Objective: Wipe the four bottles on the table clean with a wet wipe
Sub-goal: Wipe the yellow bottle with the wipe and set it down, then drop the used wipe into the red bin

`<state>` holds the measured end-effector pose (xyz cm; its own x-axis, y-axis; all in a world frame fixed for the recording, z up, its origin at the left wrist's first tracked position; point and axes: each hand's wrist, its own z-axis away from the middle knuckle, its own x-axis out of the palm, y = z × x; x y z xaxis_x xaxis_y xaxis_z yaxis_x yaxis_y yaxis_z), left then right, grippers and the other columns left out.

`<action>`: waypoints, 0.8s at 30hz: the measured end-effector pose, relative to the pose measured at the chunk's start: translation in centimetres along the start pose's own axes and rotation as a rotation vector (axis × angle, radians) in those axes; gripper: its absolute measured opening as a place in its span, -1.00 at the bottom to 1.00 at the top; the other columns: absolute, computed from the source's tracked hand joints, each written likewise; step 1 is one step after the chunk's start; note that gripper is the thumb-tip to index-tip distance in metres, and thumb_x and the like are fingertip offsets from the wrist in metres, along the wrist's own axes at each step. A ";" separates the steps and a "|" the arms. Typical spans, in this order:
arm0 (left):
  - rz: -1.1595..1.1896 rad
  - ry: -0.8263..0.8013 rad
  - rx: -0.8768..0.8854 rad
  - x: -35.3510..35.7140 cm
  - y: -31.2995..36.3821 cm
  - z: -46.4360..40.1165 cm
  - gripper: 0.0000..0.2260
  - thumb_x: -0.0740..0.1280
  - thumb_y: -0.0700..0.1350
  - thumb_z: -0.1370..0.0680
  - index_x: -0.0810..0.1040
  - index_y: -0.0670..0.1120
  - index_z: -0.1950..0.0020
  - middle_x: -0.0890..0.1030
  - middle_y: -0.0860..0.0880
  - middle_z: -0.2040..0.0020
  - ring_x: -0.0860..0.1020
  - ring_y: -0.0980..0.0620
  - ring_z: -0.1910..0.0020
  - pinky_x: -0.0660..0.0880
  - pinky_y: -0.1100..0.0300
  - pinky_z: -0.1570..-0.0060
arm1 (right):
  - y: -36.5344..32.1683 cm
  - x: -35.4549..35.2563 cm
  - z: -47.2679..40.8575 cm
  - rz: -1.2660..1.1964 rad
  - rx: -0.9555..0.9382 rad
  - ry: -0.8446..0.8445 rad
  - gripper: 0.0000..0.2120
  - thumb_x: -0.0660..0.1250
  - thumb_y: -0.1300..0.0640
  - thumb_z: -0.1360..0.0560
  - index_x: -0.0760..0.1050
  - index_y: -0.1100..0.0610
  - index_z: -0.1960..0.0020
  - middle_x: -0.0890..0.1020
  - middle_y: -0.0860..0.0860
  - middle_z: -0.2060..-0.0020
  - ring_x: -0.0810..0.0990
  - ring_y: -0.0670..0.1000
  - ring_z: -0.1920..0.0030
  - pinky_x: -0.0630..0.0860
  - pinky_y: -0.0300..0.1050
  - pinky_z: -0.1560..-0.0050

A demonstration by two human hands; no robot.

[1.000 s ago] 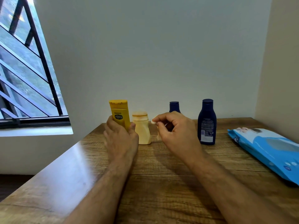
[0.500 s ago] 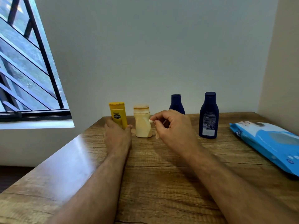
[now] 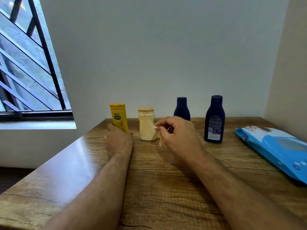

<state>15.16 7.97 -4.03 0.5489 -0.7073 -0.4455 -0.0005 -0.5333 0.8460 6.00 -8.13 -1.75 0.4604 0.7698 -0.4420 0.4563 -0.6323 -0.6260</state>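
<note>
Four bottles stand in a row along the far edge of the table [image 3: 166, 188], all upright, long axes vertical, caps pointing up. From left: yellow bottle [image 3: 118, 116], cream bottle [image 3: 147, 125], then two navy ones, the left navy bottle [image 3: 181, 107] partly hidden behind the right hand, the right navy bottle [image 3: 214, 119] standing clear with its label side facing me.

Left hand [image 3: 119, 140] is curled around the bottom of the yellow bottle, which sits on the table. Right hand [image 3: 178, 134] has fingers bent in and pinches a wipe [image 3: 160, 140] between thumb and fingers, just right of the cream bottle; the wipe hangs down and looks stained yellowish-tan. Can't tell if it actually touches the cream bottle.

Progress-wise, my guess is it's early to middle. The used-looking wipe suggests some wiping is done, but the cream bottle has an orange-brown ring around its cap, so that one isn't clean. The navy ones, honestly can't tell from here. Wipe pack [image 3: 275, 150] lies flat on the right side of the table, well apart from the bottles.
</note>
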 end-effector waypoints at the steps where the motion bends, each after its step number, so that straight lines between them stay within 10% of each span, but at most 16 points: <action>1: 0.001 0.001 -0.005 0.0 0.0 0.0 -0.39 0.53 -0.06 -0.48 0.31 -0.16 -0.41 0.51 -0.19 -0.32 0.44 -0.24 -0.34 0.44 -0.14 -0.24 | 0.0 0.0 0.0 -0.006 0.004 0.000 -0.87 0.36 0.14 -0.56 0.65 -0.01 -0.05 0.61 -0.19 0.08 0.57 -0.23 0.17 0.50 -0.46 0.21; 24: -0.077 -0.062 -0.053 -0.9 -0.6 0.4 -0.15 0.53 -0.16 -0.43 0.08 -0.28 -0.55 0.26 -0.27 -0.51 0.24 -0.27 -0.50 0.24 -0.09 -0.49 | -0.5 -0.3 0.2 -0.155 0.127 -0.058 -0.82 0.39 0.08 -0.52 0.63 0.01 -0.11 0.61 -0.13 0.11 0.64 -0.10 0.30 0.56 -0.34 0.34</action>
<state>14.36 8.72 -4.21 0.4932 -0.6934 -0.5253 0.0844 -0.5629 0.8222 5.47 -8.06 -1.42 0.3463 0.8630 -0.3679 0.4170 -0.4928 -0.7637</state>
